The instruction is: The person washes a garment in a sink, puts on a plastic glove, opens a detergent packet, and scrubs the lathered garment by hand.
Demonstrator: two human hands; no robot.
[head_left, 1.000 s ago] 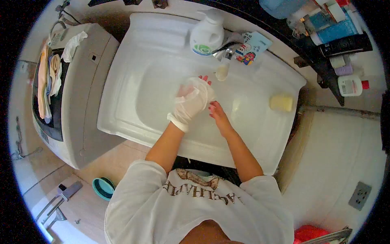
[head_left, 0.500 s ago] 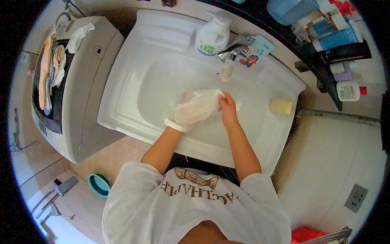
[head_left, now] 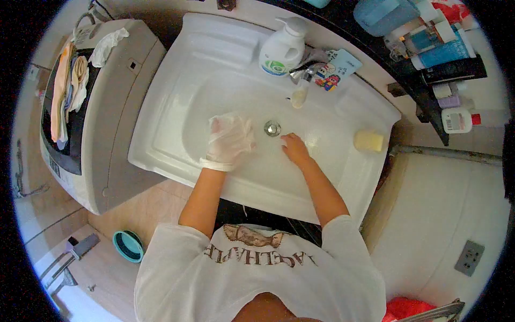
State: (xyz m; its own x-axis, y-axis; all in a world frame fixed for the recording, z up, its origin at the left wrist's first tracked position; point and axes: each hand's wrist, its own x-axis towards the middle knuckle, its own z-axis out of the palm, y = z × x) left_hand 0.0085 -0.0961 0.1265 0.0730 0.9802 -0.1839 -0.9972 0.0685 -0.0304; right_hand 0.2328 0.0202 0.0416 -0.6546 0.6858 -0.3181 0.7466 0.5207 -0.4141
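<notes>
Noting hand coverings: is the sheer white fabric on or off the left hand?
On. The sheer white fabric covers the left hand, which shows faintly through it, with a thicker band at the wrist.

- Appears a home washroom.
- Wide, glossy white washbasin (head_left: 161, 129) is fitted.
- Boxy grey-white washing machine (head_left: 129, 102) stands alongside.
- Long black shelf (head_left: 343, 21) carries plastic toiletry bottles (head_left: 456, 121).

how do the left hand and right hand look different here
The left hand is covered by a thin, pale cloth; the right hand is bare. The left hand sits farther from the drain than the right hand. Both are over the sink.
</notes>
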